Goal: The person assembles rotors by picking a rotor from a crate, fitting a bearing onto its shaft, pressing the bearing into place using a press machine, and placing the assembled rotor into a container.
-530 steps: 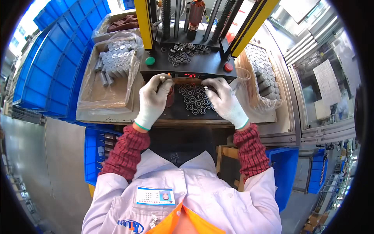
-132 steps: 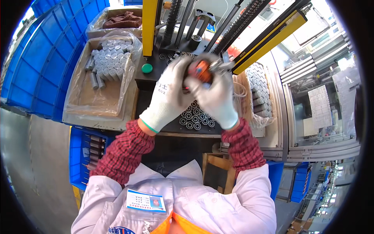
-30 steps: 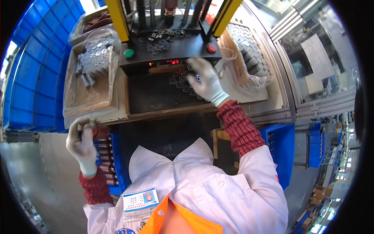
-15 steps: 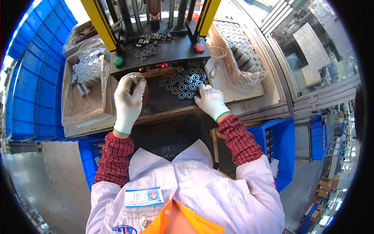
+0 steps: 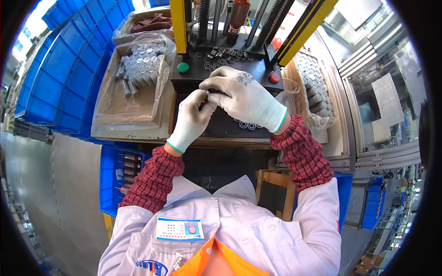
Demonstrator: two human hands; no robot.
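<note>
Both my hands wear white knit gloves with grey-coated fingers, and they meet in front of the black press. My left hand [image 5: 193, 115] is closed, thumb against curled fingers. My right hand [image 5: 244, 94] reaches across from the right, its fingers bent into a pinch at the left fingertips. Whatever lies between the fingers is covered by the gloves. Below my right hand, ring-shaped metal bearings [image 5: 248, 125] lie on the dark work surface, mostly hidden. More loose bearings [image 5: 223, 61] are heaped on the press base [image 5: 253, 72]. A copper-wound rotor [image 5: 239, 17] stands upright in the press.
A green button [image 5: 183, 67] and a red button [image 5: 274, 78] sit on the press corners, beside yellow uprights [image 5: 178, 27]. Lined boxes of grey metal cylinders [image 5: 146, 64] [image 5: 315, 89] flank it. Blue crates [image 5: 69, 83] stack at left; a blue bin [image 5: 108, 184] holds rotors.
My right hand has left the bearings and come leftward and up to my left hand. The hands now meet, covering most of the bearing pile. The whole view has shifted.
</note>
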